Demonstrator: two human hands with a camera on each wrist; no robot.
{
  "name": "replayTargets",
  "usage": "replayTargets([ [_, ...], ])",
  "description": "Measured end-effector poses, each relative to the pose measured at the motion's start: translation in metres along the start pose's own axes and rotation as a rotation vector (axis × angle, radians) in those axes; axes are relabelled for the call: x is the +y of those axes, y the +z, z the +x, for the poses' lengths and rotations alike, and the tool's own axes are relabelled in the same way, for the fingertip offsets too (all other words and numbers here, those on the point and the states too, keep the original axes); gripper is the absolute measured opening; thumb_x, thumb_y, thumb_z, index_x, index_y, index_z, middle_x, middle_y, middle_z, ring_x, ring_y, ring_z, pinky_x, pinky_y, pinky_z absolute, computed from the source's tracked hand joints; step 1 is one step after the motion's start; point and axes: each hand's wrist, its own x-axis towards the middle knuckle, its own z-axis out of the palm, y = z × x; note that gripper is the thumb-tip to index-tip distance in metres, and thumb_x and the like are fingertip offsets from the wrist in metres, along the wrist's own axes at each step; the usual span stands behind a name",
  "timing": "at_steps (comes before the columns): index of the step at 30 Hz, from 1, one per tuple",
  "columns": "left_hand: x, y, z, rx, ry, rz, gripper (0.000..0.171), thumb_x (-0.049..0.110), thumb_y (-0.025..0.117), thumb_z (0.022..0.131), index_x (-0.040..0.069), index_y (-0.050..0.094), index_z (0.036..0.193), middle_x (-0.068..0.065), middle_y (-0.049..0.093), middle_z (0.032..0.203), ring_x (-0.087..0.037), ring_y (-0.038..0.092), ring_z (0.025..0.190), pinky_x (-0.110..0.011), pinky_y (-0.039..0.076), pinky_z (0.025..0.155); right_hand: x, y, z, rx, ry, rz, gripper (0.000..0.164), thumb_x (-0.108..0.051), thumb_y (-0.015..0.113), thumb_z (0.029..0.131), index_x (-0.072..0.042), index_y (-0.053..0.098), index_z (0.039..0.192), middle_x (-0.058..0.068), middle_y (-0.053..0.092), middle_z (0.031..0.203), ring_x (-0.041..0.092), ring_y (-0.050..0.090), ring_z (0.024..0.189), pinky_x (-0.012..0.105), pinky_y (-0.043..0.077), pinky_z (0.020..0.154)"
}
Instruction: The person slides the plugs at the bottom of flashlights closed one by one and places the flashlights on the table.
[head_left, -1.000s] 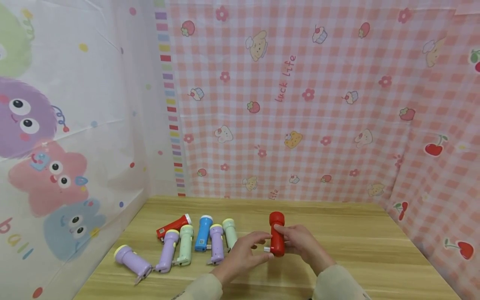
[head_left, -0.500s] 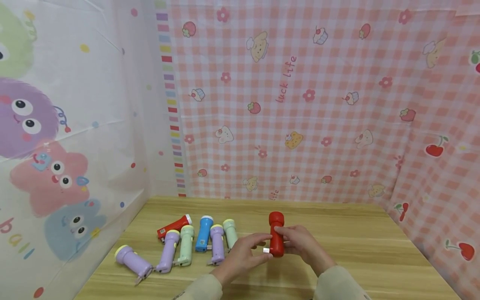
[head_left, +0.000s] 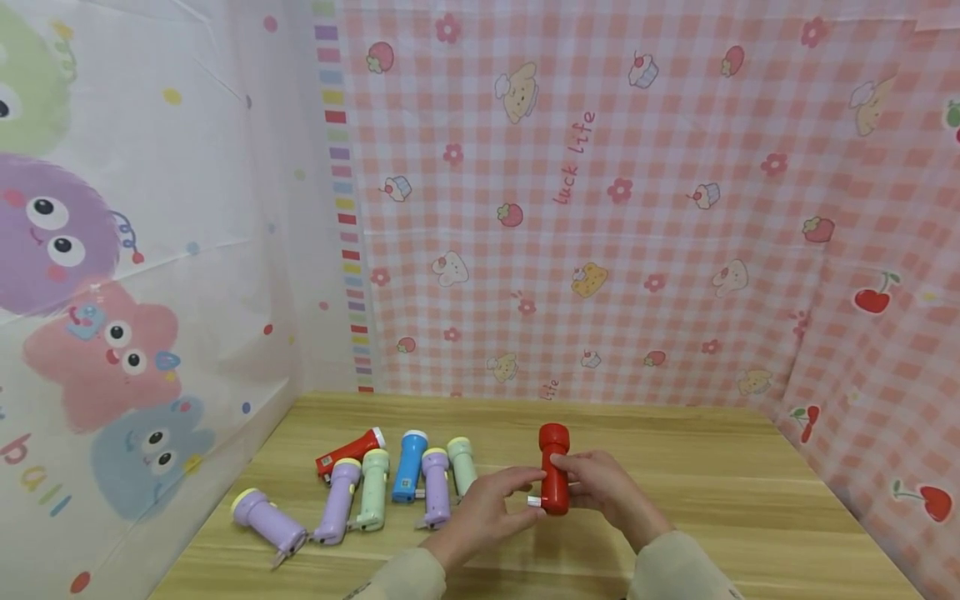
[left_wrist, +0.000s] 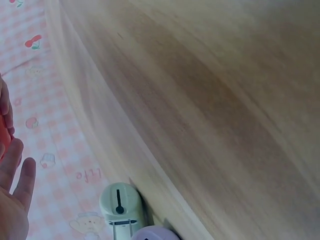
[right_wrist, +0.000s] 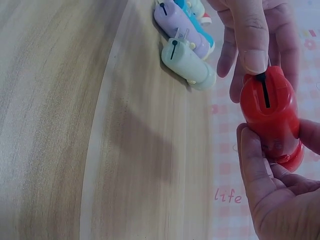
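Note:
My right hand point(head_left: 609, 490) grips a red flashlight point(head_left: 554, 485) upright over the table, thumb on its front and fingers behind. Near its base, a silver folding plug point(head_left: 534, 502) sticks out to the left. My left hand point(head_left: 486, 507) reaches in from that side; its index fingertip is at the body and its thumb just below the plug. In the right wrist view, the left thumb point(right_wrist: 256, 61) presses by the black slot in the flashlight's base, while the other fingers extend beyond it. The left wrist view catches only some left fingers point(left_wrist: 24, 182) at its edge.
Several flashlights lie on the wooden table point(head_left: 712, 483) to the left: purple point(head_left: 273, 523), pale green point(head_left: 372, 492), blue point(head_left: 408, 467) and another red one point(head_left: 347, 454). A pink checked cloth point(head_left: 630, 233) hangs behind, and a white cartoon-printed cloth point(head_left: 225, 317) on the left.
The small plug on the red flashlight has turned slightly, from two visible prongs to a flatter silver face. Both hands stay nearly in place.

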Motion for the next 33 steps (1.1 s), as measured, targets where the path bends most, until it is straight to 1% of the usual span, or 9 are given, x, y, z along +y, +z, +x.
replayTargets([
  [2, 0.0009, 0.0000, 0.0003, 0.005, 0.016, 0.029, 0.045, 0.030, 0.071, 0.093, 0.017, 0.060, 0.135, 0.004, 0.062, 0.133, -0.016, 0.064, 0.110, -0.033, 0.051, 0.094, 0.0002, 0.0002, -0.0001, 0.001, -0.001, 0.004, 0.040, -0.019, 0.059, 0.099, 0.017, 0.057, 0.116, 0.020, 0.066, 0.097, 0.031, 0.070, 0.083, 0.047, 0.057, 0.081],
  [5, 0.0021, 0.0004, 0.0010, 0.008, 0.015, 0.056, 0.046, 0.030, 0.071, 0.093, 0.017, 0.060, 0.136, 0.004, 0.062, 0.133, -0.013, 0.063, 0.111, -0.031, 0.051, 0.094, 0.0002, 0.0007, -0.0002, 0.007, 0.002, 0.008, 0.040, -0.019, 0.059, 0.099, 0.018, 0.056, 0.116, 0.021, 0.066, 0.097, 0.032, 0.070, 0.083, 0.047, 0.057, 0.081],
  [8, 0.0026, 0.0011, 0.0018, 0.011, 0.007, 0.068, 0.046, 0.031, 0.071, 0.093, 0.018, 0.060, 0.136, 0.006, 0.062, 0.133, -0.012, 0.063, 0.110, -0.031, 0.051, 0.094, -0.0003, 0.0014, -0.0008, 0.013, 0.008, 0.011, 0.040, -0.018, 0.059, 0.099, 0.018, 0.057, 0.116, 0.021, 0.066, 0.097, 0.032, 0.070, 0.083, 0.047, 0.057, 0.081],
  [11, 0.0025, 0.0017, 0.0018, 0.025, 0.012, 0.081, 0.046, 0.031, 0.071, 0.093, 0.017, 0.060, 0.135, 0.006, 0.063, 0.132, -0.011, 0.064, 0.109, -0.031, 0.052, 0.093, -0.0015, 0.0020, -0.0019, 0.012, 0.009, 0.011, 0.040, -0.018, 0.059, 0.099, 0.018, 0.057, 0.115, 0.021, 0.066, 0.096, 0.031, 0.070, 0.082, 0.047, 0.057, 0.081],
  [15, 0.0020, 0.0030, 0.0012, 0.055, 0.037, 0.093, 0.045, 0.029, 0.072, 0.092, 0.016, 0.061, 0.134, 0.005, 0.063, 0.131, -0.011, 0.064, 0.109, -0.030, 0.051, 0.093, -0.0029, 0.0018, -0.0036, 0.006, 0.007, 0.006, 0.041, -0.019, 0.059, 0.099, 0.018, 0.057, 0.115, 0.021, 0.066, 0.096, 0.031, 0.071, 0.082, 0.047, 0.057, 0.080],
  [20, 0.0001, 0.0052, 0.0001, 0.084, 0.063, 0.050, 0.045, 0.027, 0.073, 0.092, 0.016, 0.061, 0.133, 0.005, 0.063, 0.130, -0.014, 0.064, 0.108, -0.032, 0.053, 0.091, -0.0032, 0.0015, -0.0043, -0.006, 0.001, 0.000, 0.041, -0.020, 0.058, 0.100, 0.019, 0.057, 0.115, 0.021, 0.065, 0.098, 0.032, 0.071, 0.083, 0.047, 0.057, 0.080],
  [24, -0.0013, 0.0066, -0.0008, 0.098, 0.064, 0.009, 0.045, 0.025, 0.074, 0.091, 0.016, 0.061, 0.132, 0.003, 0.063, 0.130, -0.014, 0.066, 0.104, -0.034, 0.055, 0.086, -0.0037, 0.0026, -0.0057, -0.020, -0.002, -0.005, 0.041, -0.020, 0.057, 0.100, 0.018, 0.058, 0.115, 0.022, 0.065, 0.098, 0.032, 0.071, 0.083, 0.046, 0.057, 0.080],
  [29, -0.0017, 0.0079, -0.0009, 0.119, 0.073, -0.016, 0.045, 0.022, 0.076, 0.088, 0.016, 0.061, 0.130, 0.002, 0.064, 0.128, -0.010, 0.066, 0.100, -0.033, 0.056, 0.081, -0.0043, 0.0046, -0.0081, -0.019, -0.004, -0.001, 0.040, -0.019, 0.057, 0.100, 0.018, 0.058, 0.115, 0.022, 0.065, 0.097, 0.032, 0.070, 0.082, 0.046, 0.058, 0.079],
  [33, -0.0019, 0.0092, -0.0006, 0.133, 0.080, -0.033, 0.044, 0.020, 0.077, 0.087, 0.016, 0.061, 0.128, 0.001, 0.064, 0.126, -0.013, 0.067, 0.099, -0.033, 0.056, 0.079, -0.0049, 0.0054, -0.0090, -0.016, -0.007, 0.002, 0.040, -0.018, 0.057, 0.100, 0.019, 0.057, 0.115, 0.022, 0.064, 0.097, 0.032, 0.070, 0.082, 0.046, 0.058, 0.079],
])
